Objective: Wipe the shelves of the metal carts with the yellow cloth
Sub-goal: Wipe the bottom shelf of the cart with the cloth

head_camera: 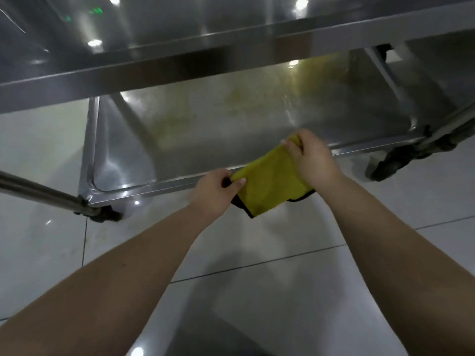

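We hold the yellow cloth (267, 186) stretched between both hands, just over the front rim of the metal cart's lower shelf (144, 160). Our left grip (214, 191) pinches the cloth's near left edge between thumb and curled fingers, on the floor side of that rim. Our right grip (312, 160) is closed round the cloth's far right end, bunching it, and reaches slightly over the shelf. The cloth hangs folded, with a black trim showing along its lowest corner, which dangles in front of the rim; whether any part touches the metal we cannot tell.

The shelf is a shallow steel tray with a raised lip. It carries faint yellowish patches towards its back, and we cannot tell whether they are marks or reflections. Above it, the cart's upper shelf (180, 21) juts out and hides the shelf's far part. A black caster (385, 167) sits at the shelf's right front corner and another (106, 215) at its left front corner, where a round steel bar (38, 188) runs off leftward. Pale glossy floor tiles (282, 291) lie in front of the shelf.
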Tool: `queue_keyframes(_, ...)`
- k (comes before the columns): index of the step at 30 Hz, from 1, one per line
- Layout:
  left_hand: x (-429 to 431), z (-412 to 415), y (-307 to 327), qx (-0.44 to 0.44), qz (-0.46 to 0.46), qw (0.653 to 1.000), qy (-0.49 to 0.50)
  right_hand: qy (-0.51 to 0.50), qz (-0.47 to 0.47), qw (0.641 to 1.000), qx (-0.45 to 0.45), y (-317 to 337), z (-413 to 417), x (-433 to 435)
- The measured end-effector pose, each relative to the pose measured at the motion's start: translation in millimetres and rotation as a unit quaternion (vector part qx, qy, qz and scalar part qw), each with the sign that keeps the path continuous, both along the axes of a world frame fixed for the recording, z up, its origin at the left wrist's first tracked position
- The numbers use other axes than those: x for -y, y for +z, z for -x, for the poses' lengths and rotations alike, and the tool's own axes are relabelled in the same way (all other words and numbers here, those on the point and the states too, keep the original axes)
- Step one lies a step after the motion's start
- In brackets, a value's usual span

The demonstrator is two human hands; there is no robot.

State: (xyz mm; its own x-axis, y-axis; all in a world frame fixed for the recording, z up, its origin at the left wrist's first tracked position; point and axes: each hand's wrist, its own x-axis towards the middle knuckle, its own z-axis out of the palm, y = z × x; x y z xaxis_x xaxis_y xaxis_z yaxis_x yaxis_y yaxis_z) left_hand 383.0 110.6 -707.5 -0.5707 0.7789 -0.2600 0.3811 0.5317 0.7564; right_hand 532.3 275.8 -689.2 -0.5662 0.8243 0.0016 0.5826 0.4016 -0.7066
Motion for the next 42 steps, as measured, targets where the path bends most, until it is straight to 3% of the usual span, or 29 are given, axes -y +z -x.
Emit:
queue_keyframes(3,-32.9,6.2,-13.5,-0.042,-0.042,0.997,0.05,0.019,-0.042,0.999,0.011,4.5,36.1,-42.3)
queue_keyframes(6,-53.2,14.5,-30.8,-0.226,0.013,0.972,0.062,-0.03,-0.189,0.968,0.164,-4.8,74.1,-55.4)
queue_keyframes(8,-51.2,22.8,-40.0,-0.289,0.012,0.954,0.073,-0.055,-0.159,0.957,0.238,-19.5,96.4,-31.2)
queue_keyframes(10,-45.7,36.8,-43.7,-0.328,-0.032,0.941,0.073,-0.048,-0.075,0.965,0.248,-38.5,113.4,6.9)
queue_keyframes(12,-45.5,52.9,-44.4,-0.355,-0.019,0.934,0.037,-0.047,-0.062,0.963,0.258,-56.6,120.8,33.9)
queue_keyframes(17,-55.2,67.5,-53.5,-0.386,0.102,0.91,-0.116,-0.016,-0.147,0.952,0.27,-74.5,101.0,15.8)
queue_keyframes(21,-54.3,70.9,-58.5,-0.385,0.105,0.911,-0.106,0.004,-0.173,0.949,0.264,-72.3,28.9,-70.1)
queue_keyframes(25,-54.5,69.0,-62.2,-0.403,0.104,0.901,-0.119,-0.108,-0.122,0.943,0.29,-62.6,-46.9,-153.0)
queue_keyframes(29,-55.6,70.8,-63.6,-0.396,0.113,0.904,-0.117,-0.15,-0.095,0.931,0.319,-63.0,-23.5,-150.4)
queue_keyframes(32,-55.3,72.1,-63.7,-0.394,0.105,0.908,-0.094,-0.031,-0.16,0.948,0.274,-63.8,41.5,-97.7)
queue_keyframes(36,-53.1,73.3,-64.3,-0.384,0.117,0.914,-0.058,0.167,-0.223,0.937,0.21,-70.8,129.2,-3.9)
queue_keyframes(39,-52.5,74.0,-63.4,-0.355,0.135,0.924,-0.051,0.213,-0.208,0.933,0.202,-71.2,136.8,4.8)
queue_keyframes(42,-53.5,73.9,-62.3,-0.337,0.144,0.928,-0.071,0.184,-0.208,0.937,0.21,-71.8,106.8,-32.2)
